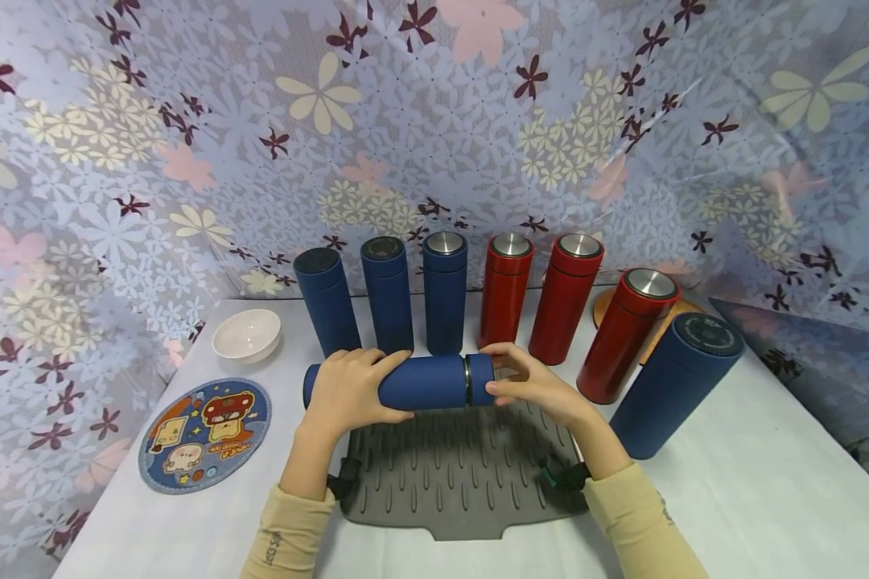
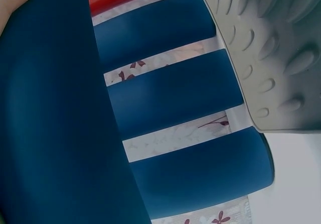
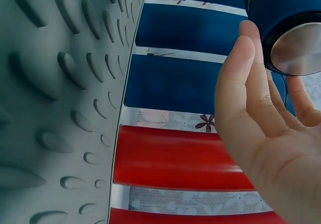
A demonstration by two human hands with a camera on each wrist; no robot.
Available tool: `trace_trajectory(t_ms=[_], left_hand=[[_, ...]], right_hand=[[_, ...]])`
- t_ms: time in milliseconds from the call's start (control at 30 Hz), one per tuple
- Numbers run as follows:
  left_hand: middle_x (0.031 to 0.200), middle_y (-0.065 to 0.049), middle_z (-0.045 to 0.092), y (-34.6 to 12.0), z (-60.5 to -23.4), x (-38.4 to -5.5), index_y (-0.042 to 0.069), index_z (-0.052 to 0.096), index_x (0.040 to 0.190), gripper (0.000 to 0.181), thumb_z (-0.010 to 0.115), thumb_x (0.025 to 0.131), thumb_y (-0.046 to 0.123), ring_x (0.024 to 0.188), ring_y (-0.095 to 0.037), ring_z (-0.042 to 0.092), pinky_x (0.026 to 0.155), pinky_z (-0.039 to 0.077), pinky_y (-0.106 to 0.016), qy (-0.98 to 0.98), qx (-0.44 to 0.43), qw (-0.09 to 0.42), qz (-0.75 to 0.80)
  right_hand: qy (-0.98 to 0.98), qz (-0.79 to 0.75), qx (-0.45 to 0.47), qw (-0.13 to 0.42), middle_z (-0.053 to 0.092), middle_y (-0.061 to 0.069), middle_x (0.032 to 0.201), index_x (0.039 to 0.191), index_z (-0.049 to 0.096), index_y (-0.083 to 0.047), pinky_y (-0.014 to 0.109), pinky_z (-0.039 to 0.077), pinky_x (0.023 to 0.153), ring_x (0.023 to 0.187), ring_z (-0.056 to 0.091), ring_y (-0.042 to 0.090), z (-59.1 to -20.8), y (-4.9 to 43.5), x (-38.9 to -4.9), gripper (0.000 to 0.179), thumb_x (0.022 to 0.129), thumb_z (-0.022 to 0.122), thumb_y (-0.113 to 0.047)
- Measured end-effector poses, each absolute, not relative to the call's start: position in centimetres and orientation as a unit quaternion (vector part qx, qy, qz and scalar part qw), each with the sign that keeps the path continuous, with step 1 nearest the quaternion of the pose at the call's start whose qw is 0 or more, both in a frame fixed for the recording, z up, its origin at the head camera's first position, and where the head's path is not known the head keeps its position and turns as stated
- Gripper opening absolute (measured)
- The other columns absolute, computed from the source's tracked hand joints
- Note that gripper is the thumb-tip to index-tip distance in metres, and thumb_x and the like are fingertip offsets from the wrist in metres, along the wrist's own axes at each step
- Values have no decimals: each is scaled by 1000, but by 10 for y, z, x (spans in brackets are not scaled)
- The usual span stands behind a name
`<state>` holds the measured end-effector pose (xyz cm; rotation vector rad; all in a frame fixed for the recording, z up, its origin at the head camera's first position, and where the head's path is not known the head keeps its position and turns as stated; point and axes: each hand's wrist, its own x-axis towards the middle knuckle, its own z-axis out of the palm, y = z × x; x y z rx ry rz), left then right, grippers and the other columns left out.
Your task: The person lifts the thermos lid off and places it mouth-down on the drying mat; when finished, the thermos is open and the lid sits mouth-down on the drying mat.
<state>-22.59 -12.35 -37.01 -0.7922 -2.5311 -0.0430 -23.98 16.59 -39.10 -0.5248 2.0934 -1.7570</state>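
A blue thermos bottle (image 1: 427, 383) lies level in both hands, over the far part of a grey ridged mat (image 1: 463, 482). My left hand (image 1: 351, 394) grips its body near the base, thumb on the near side. At the other end my right hand (image 1: 532, 384) holds the lid (image 1: 482, 379) between thumb and fingers. A dark shiny ring separates lid from body. In the right wrist view the lid's silver top (image 3: 300, 48) faces out, fingers (image 3: 253, 78) along its side. The bottle's blue side (image 2: 50, 113) fills much of the left wrist view.
Behind stand three blue bottles (image 1: 445, 305) and, farther right, three red ones (image 1: 505, 293). A larger blue bottle (image 1: 673, 394) stands right of my right forearm. At left are a white bowl (image 1: 247, 336) and a round cartoon placemat (image 1: 257, 414). A wooden disc (image 1: 603, 305) lies behind the red bottles.
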Motion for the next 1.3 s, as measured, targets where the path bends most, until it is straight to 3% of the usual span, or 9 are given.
trace_trajectory(t_ms=[200,567,700,767,867,1000,1100,1300], left_hand=[[95,-3,67,-124,-370,-226,26,60,123,81,77,52,62,80,-21,64,73,51,-37,-924,-292,245,-23],[95,-3,66,-124,-370,-225,25,60,123,82,76,53,63,80,-21,64,73,51,-37,-925,-291,242,-15],[96,-3,66,-124,-370,-225,26,59,124,82,76,53,63,81,-22,64,74,50,-37,-927,-288,239,-13],[96,-3,66,-124,-370,-225,26,59,124,82,76,53,63,81,-22,64,74,50,-37,-928,-286,239,-13],[96,-2,66,-124,-370,-225,26,59,124,82,76,53,64,82,-21,64,74,50,-37,-928,-285,239,-9],[96,-2,66,-124,-371,-226,27,59,124,82,76,53,65,81,-21,64,74,50,-36,-928,-285,238,-6],[96,-2,66,-123,-371,-226,26,59,123,82,76,53,64,82,-21,64,74,50,-37,-928,-285,238,-8],[96,-3,67,-124,-371,-226,26,60,123,82,76,53,64,82,-22,64,74,51,-37,-927,-287,242,-13]], right_hand=[[738,-622,-198,172,44,23,124,133,37,-6,51,49,83,98,57,31,-390,166,-238,59,82,64,-20],[742,-610,-231,157,38,20,131,133,37,-11,43,48,86,111,48,37,-392,166,-237,65,78,70,-15],[736,-618,-208,180,29,22,137,141,26,-15,50,47,88,117,44,41,-390,165,-237,66,86,61,-23],[738,-621,-180,193,30,23,136,143,22,-14,51,48,86,113,49,39,-388,164,-237,61,92,51,-32],[746,-620,-134,201,47,22,124,141,25,-6,47,52,81,98,61,30,-387,162,-237,61,96,38,-44],[756,-612,-110,204,62,15,104,134,31,3,44,54,78,83,66,22,-387,161,-237,60,96,39,-43],[757,-611,-114,202,61,14,104,134,33,3,41,54,77,82,67,20,-388,161,-237,58,96,42,-38],[748,-621,-136,191,47,23,122,136,32,1,33,54,77,83,64,19,-389,162,-238,58,93,49,-33]])
